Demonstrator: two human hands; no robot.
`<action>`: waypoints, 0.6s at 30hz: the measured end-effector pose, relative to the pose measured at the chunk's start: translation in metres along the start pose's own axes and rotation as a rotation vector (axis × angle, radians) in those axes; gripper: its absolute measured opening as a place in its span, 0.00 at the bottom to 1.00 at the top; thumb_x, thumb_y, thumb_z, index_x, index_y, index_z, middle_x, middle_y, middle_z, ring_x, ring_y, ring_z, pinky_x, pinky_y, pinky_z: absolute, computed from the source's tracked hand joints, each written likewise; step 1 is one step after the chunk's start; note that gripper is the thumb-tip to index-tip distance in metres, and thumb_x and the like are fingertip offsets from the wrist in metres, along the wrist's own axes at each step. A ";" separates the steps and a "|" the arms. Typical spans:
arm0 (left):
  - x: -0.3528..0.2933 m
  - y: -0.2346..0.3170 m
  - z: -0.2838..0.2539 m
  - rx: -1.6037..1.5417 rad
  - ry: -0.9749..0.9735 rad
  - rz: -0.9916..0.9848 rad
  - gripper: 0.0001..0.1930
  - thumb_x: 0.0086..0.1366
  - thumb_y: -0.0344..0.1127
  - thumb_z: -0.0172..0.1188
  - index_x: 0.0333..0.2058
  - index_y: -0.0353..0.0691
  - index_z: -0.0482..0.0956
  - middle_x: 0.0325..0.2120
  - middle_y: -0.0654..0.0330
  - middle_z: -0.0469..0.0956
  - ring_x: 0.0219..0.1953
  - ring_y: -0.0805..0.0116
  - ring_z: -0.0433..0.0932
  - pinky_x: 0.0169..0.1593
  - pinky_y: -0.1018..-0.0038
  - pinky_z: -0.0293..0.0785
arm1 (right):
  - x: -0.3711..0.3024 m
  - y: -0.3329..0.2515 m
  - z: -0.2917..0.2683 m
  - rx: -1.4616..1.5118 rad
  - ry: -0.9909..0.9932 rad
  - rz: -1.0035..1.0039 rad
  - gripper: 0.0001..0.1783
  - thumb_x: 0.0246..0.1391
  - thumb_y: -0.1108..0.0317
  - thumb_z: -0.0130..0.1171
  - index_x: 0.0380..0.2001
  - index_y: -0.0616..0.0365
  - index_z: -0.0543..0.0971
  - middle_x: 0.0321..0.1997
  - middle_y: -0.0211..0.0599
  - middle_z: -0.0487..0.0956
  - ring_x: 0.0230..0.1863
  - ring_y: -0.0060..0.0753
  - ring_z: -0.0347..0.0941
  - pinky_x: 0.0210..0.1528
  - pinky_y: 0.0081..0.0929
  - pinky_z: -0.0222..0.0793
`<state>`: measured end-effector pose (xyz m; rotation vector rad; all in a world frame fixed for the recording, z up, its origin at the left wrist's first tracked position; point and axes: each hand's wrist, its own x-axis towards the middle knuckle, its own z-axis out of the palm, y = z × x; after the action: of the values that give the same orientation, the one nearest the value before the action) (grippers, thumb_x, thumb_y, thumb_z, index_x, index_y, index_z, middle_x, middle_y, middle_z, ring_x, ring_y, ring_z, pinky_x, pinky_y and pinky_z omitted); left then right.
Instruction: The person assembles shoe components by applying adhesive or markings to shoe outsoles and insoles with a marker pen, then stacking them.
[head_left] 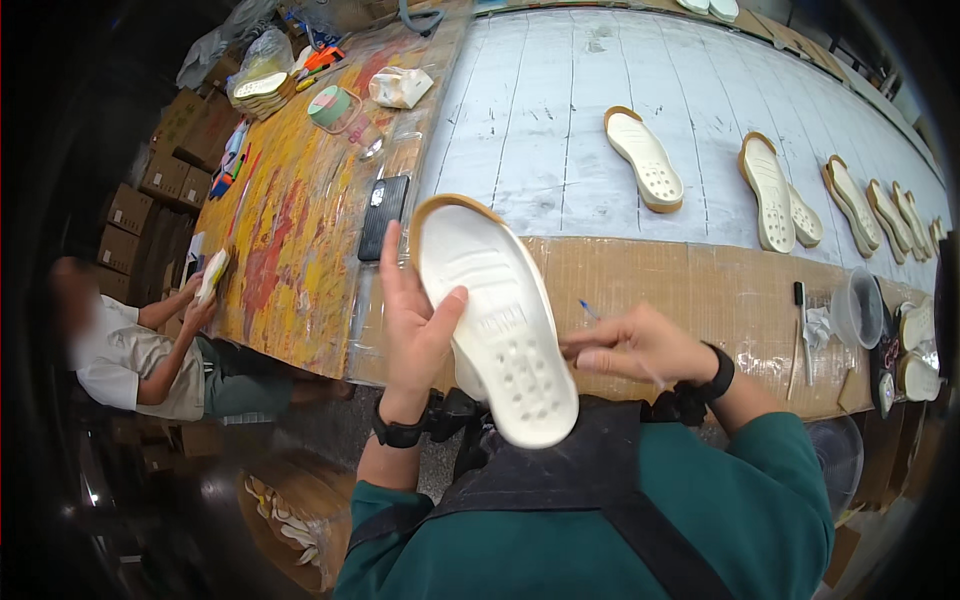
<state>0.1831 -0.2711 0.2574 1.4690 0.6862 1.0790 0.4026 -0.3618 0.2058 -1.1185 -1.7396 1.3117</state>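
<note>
White, tan-rimmed, the shoe sole [495, 290] is tilted face-up above the apron [570, 480], gripped by the left hand [415, 330], thumb across its face, probably to leave its right edge free for the right hand [645, 345]. Those fingers are curled, perhaps around a thin blue-tipped stick [588, 308]; blur obscures this. The sole hides some left fingers and most of a pale piece [466, 374] behind.

Left upright, right angled across

Your left hand [415, 335] pointed up, thumb [447, 314] angled inward from its fingers [394, 265]. Your right hand [645, 342] pointed leftward, partly curled, its forearm [750, 400] slanting in from the right.
</note>
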 end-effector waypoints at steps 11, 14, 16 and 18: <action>-0.014 0.010 0.015 0.082 -0.039 -0.023 0.20 0.64 0.36 0.44 0.52 0.30 0.60 0.37 0.60 0.73 0.37 0.78 0.70 0.41 0.82 0.67 | 0.050 -0.041 -0.019 0.441 0.162 -0.172 0.19 0.55 0.59 0.48 0.43 0.65 0.73 0.32 0.34 0.76 0.31 0.18 0.71 0.33 0.15 0.67; -0.027 0.004 0.007 -0.069 -0.006 -0.199 0.18 0.61 0.32 0.49 0.48 0.31 0.61 0.38 0.59 0.71 0.38 0.74 0.71 0.43 0.80 0.68 | 0.042 -0.028 0.004 0.840 -0.006 -0.149 0.28 0.57 0.55 0.44 0.53 0.65 0.60 0.44 0.37 0.72 0.39 0.19 0.70 0.41 0.17 0.67; -0.048 0.006 0.007 0.040 -0.030 -0.195 0.20 0.59 0.30 0.51 0.48 0.32 0.59 0.39 0.58 0.70 0.39 0.73 0.71 0.43 0.79 0.68 | 0.019 -0.019 0.025 0.751 -0.047 -0.031 0.27 0.52 0.60 0.52 0.51 0.64 0.62 0.44 0.35 0.72 0.39 0.22 0.70 0.42 0.17 0.66; -0.063 0.007 0.004 0.060 0.016 -0.273 0.26 0.53 0.24 0.57 0.49 0.33 0.56 0.42 0.56 0.68 0.42 0.71 0.70 0.44 0.77 0.68 | 0.012 -0.015 0.040 0.688 -0.090 -0.076 0.26 0.50 0.62 0.56 0.50 0.63 0.64 0.42 0.32 0.73 0.37 0.22 0.70 0.42 0.16 0.65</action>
<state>0.1592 -0.3298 0.2491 1.3718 0.9091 0.8666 0.3593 -0.3679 0.2102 -0.5980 -1.2071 1.7402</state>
